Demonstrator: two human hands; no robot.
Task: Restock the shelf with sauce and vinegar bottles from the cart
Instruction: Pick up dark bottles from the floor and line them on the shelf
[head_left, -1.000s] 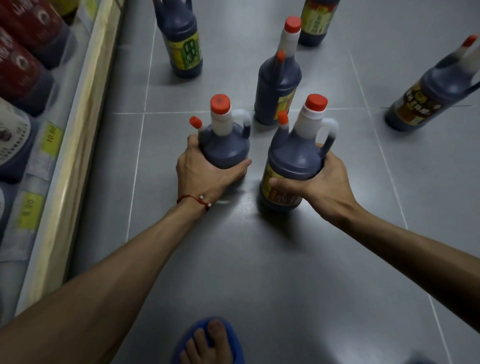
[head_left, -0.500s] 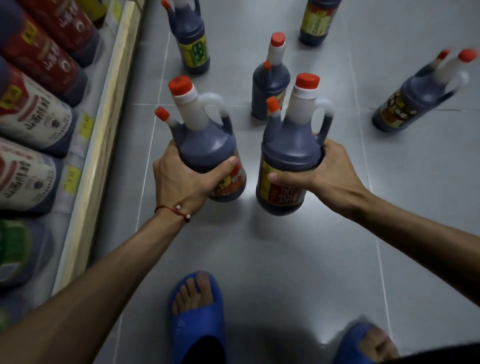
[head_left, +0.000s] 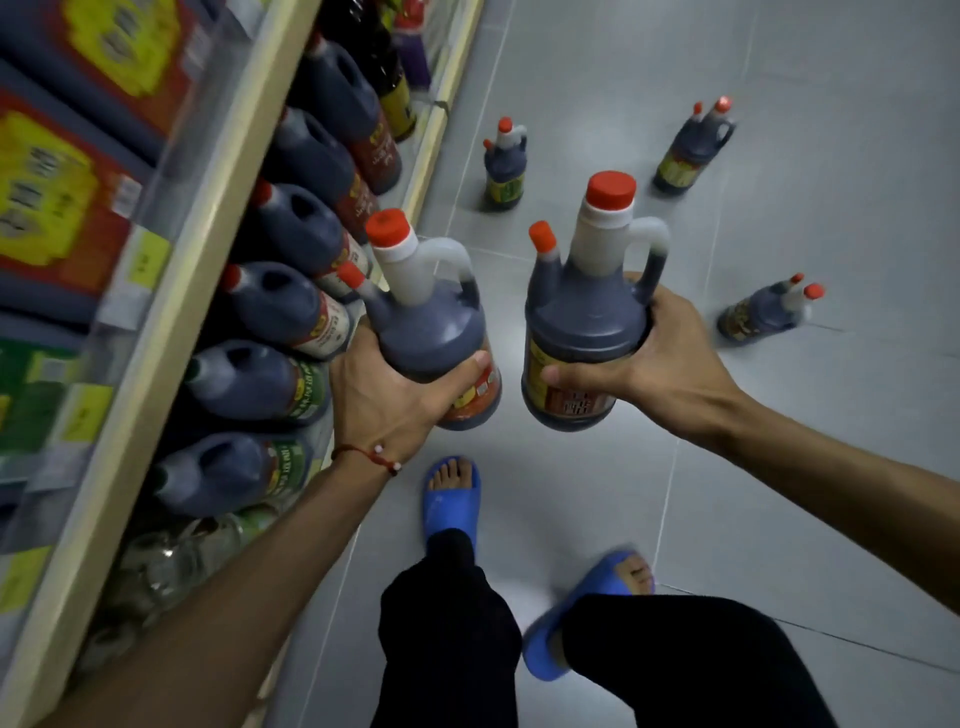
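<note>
I see my left hand (head_left: 387, 400) gripping one dark bottle (head_left: 431, 338) mid-frame, my right hand (head_left: 660, 358) gripping another bottle (head_left: 582, 332), beside the shelf (head_left: 171, 312) at left.

Shelf (head_left: 171, 291) runs along the left, bottles (head_left: 291, 306) lying in it. Two bottles sit side by side between it and three bottles (head_left: 505, 171) standing on the far floor (head_left: 779, 467).

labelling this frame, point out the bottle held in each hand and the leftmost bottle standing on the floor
left-hand bottle (head_left: 431, 332): head view, dark shoulder of the body
right-hand bottle (head_left: 582, 322): head view, dark shoulder of the body
leftmost floor bottle (head_left: 503, 165): head view, dark upper body
</note>
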